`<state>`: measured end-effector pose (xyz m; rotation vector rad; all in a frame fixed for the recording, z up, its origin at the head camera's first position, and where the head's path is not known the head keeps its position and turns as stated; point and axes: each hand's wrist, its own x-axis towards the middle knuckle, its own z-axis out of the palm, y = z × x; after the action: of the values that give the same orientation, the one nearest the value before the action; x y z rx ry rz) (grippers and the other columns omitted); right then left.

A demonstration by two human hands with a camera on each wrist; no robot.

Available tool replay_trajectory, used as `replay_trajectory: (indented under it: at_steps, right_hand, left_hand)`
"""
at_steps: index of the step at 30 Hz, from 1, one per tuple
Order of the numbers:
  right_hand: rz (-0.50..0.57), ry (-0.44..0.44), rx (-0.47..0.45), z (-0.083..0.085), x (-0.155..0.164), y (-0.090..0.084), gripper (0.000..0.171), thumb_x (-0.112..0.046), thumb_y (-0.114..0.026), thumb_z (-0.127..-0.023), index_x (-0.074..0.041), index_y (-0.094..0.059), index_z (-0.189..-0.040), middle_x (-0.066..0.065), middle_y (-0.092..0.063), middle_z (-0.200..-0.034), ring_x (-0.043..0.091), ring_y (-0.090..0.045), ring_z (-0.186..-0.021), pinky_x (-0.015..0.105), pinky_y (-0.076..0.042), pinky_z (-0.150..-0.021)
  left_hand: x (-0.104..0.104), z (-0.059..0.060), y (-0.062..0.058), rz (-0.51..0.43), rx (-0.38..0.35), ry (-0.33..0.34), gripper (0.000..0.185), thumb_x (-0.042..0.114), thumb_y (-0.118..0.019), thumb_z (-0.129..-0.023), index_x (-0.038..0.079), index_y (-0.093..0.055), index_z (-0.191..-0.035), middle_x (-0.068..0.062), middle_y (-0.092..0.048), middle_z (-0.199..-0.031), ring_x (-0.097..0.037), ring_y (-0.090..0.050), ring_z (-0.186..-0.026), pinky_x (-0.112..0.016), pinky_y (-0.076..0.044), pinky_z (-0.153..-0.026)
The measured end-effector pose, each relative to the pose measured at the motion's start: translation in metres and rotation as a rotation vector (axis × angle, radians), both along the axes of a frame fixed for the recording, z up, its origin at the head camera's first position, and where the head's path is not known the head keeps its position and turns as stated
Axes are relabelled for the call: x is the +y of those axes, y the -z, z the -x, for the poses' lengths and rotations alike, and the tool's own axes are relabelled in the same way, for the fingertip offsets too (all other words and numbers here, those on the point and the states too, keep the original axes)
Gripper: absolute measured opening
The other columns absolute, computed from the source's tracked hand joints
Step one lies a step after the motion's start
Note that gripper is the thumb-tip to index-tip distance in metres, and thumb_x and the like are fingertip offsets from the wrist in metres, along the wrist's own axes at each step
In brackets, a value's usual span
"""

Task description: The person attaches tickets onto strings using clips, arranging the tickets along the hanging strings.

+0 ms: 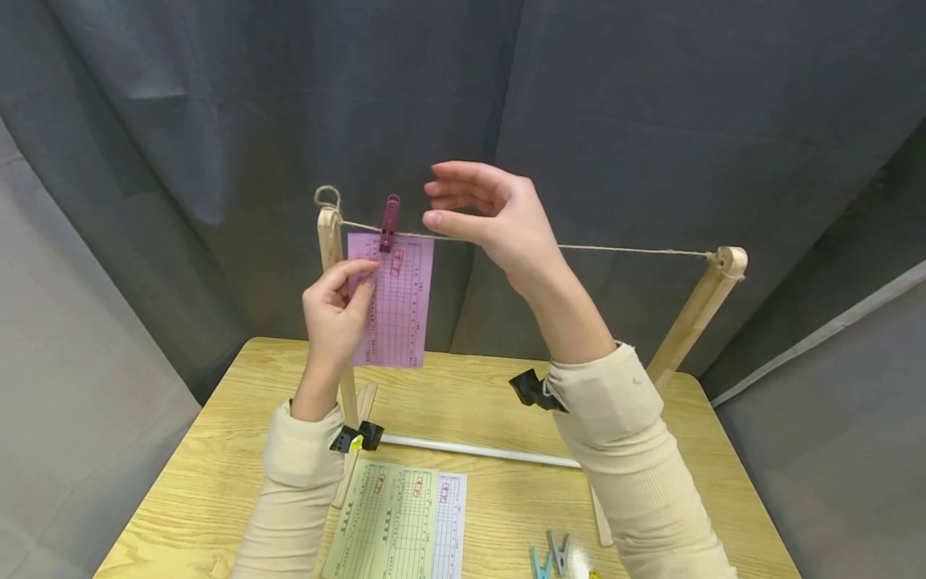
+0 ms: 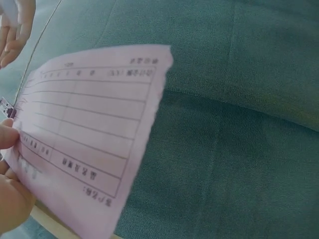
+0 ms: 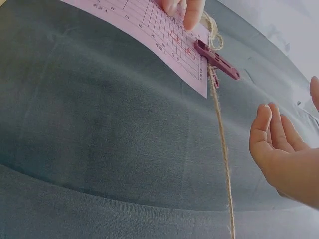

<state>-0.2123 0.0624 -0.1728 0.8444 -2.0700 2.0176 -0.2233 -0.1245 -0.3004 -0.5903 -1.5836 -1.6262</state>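
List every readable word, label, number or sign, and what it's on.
"客户名称:" – pink slip, upside down in the left wrist view.
"品名及规格" – same slip, also upside down, slightly blurred.
Rest of that slip, red boxed mark included: too small or blurred to read surely.
Green paper and pale paper: print and red marks, too small to read.

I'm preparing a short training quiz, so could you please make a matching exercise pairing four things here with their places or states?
1. Left hand
2. Right hand
3. Purple clothespin
4. Green paper

A. Lies on the table
B. Clips the pink paper to the string
C. Empty, fingers apart from thumb
D. Pinches the pink paper

Pairs: 1-D, 2-C, 3-B, 4-A
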Motion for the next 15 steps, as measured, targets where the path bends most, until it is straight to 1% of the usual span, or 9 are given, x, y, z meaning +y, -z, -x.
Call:
replay_trajectory:
  at_steps: [2, 6, 9, 11, 13, 15]
  right_hand:
    - [-0.006, -0.006, 0.015, -0.003, 0.003, 0.004, 0.044, 0.005, -0.069, -0.074, 0.004, -0.057, -0.116, 0.012, -0.064, -0.103, 0.024, -0.058, -0.093, 0.032, -0.049, -0.081]
    - [-0.013, -0.014, 0.034, -0.010, 0.009, 0.012, 0.044, 0.006, -0.068, -0.075, 0.004, -0.056, -0.117, 0.011, -0.064, -0.102, 0.023, -0.059, -0.093, 0.033, -0.049, -0.081]
    - [-0.004, -0.019, 0.037, -0.014, 0.013, 0.017, 0.044, 0.007, -0.067, -0.075, 0.005, -0.056, -0.117, 0.009, -0.064, -0.101, 0.022, -0.059, -0.093, 0.033, -0.049, -0.081]
    - [0.010, -0.026, 0.038, -0.017, 0.016, 0.020, 0.044, 0.008, -0.066, -0.075, 0.006, -0.055, -0.117, 0.011, -0.064, -0.101, 0.024, -0.059, -0.094, 0.033, -0.049, -0.081]
    - [0.019, -0.032, 0.038, -0.020, 0.018, 0.023, 0.044, 0.009, -0.066, -0.075, 0.007, -0.055, -0.117, 0.012, -0.064, -0.101, 0.025, -0.059, -0.094, 0.033, -0.049, -0.081]
    - [0.026, -0.040, 0.039, -0.024, 0.021, 0.027, 0.044, 0.010, -0.065, -0.074, 0.008, -0.055, -0.117, 0.012, -0.064, -0.101, 0.026, -0.058, -0.095, 0.034, -0.048, -0.081]
  left_hand:
    - [-0.001, -0.001, 0.001, 0.003, 0.001, -0.003, 0.018, -0.020, -0.049, -0.077, -0.015, -0.061, -0.089, -0.011, -0.060, -0.080, -0.003, -0.035, -0.047, -0.016, -0.027, -0.039]
    - [-0.002, -0.004, 0.003, 0.008, 0.000, -0.012, 0.017, -0.020, -0.050, -0.078, -0.015, -0.061, -0.089, -0.015, -0.061, -0.082, -0.002, -0.032, -0.045, -0.016, -0.025, -0.038]
    - [-0.003, -0.008, 0.005, -0.003, -0.003, -0.013, 0.016, -0.019, -0.050, -0.079, -0.014, -0.062, -0.088, -0.019, -0.061, -0.086, -0.002, -0.038, -0.046, -0.015, -0.028, -0.038]
    - [-0.004, -0.010, 0.007, -0.016, -0.005, -0.017, 0.016, -0.019, -0.050, -0.078, -0.014, -0.062, -0.088, -0.021, -0.061, -0.087, -0.002, -0.045, -0.051, -0.014, -0.031, -0.040]
    - [-0.005, -0.012, 0.009, -0.023, -0.006, -0.029, 0.016, -0.019, -0.050, -0.078, -0.014, -0.062, -0.087, -0.021, -0.061, -0.087, -0.004, -0.052, -0.057, -0.013, -0.035, -0.043]
    - [-0.007, -0.015, 0.010, -0.021, -0.009, -0.042, 0.017, -0.020, -0.050, -0.077, -0.015, -0.062, -0.087, -0.019, -0.062, -0.088, -0.004, -0.055, -0.064, -0.012, -0.037, -0.045]
